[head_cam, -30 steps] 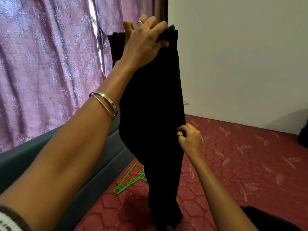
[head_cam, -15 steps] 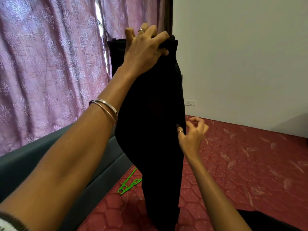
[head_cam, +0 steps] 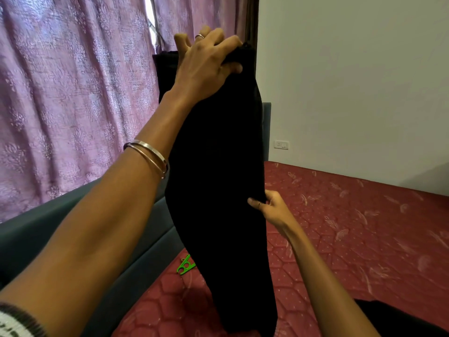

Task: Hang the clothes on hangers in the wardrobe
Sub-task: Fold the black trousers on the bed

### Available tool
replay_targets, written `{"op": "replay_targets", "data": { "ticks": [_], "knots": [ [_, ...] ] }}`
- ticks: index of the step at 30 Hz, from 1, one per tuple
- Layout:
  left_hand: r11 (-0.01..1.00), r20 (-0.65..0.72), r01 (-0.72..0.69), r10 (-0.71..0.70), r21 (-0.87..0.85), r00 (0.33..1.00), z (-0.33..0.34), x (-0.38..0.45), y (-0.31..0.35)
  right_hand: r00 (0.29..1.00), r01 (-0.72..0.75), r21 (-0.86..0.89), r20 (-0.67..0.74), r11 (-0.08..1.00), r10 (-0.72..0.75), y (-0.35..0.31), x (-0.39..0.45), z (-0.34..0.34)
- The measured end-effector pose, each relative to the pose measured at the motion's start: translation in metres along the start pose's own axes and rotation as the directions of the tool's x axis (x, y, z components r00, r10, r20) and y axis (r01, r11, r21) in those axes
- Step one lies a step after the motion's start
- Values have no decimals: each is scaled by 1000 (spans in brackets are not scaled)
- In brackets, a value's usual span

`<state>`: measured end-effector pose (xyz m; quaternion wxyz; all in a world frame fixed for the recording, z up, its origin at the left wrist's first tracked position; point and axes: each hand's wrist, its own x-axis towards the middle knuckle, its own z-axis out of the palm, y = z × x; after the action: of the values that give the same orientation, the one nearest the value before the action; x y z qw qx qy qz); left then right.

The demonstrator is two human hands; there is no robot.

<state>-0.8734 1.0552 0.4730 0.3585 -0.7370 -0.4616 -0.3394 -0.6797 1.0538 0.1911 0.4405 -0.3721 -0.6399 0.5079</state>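
A person holds up a black garment [head_cam: 218, 190], probably a pair of trousers, though the dark cloth shows almost no detail. The left hand [head_cam: 206, 66] is raised high in front of the purple curtain [head_cam: 73, 98] and grips the garment's top edge, fingers curled over the cloth and thumb pressed against the near side. A ring [head_cam: 199, 36] sits on 1 finger of that hand, and 2 metal bangles [head_cam: 148, 154] circle the left forearm. A striped knit cuff [head_cam: 14, 322] shows at the lower left corner.

The right hand [head_cam: 269, 207] is lower, at the garment's right edge about midway down, pinching the cloth between thumb and fingers; a ring shows there too. The garment hangs straight down from the upper grip, widening in the middle and narrowing toward the bottom, where its lower end reaches the red quilted mattress [head_cam: 352, 239] or hangs just above it; which of the 2 cannot be told.

On the mattress, just left of the hanging cloth, lies a green plastic hanger [head_cam: 184, 265], mostly hidden behind the garment. A dark teal upholstered bed frame [head_cam: 126, 259] runs along the mattress's left side below the curtain. More black fabric [head_cam: 398, 319] lies at the lower right corner. On the white wall [head_cam: 352, 81] behind the mattress is a white wall socket [head_cam: 281, 144]
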Motion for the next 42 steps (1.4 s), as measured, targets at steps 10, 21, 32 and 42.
{"op": "replay_targets", "data": {
  "ticks": [10,21,32,42],
  "knots": [
    [994,-60,-45,39,-102,997,-28,6,-13,988,-21,113,151,993,4,8,13,-12],
    [995,-51,19,-24,-93,998,-21,2,-41,982,-76,158,185,985,46,32,0,-10],
    [963,1,258,-259,-71,966,10,-35,-74,992,-122,138,49,983,116,31,-7,-18],
    [599,324,757,-684,-259,653,95,-159,-83,985,-174,-94,-11,980,174,40,-40,-57]
  ]
}}
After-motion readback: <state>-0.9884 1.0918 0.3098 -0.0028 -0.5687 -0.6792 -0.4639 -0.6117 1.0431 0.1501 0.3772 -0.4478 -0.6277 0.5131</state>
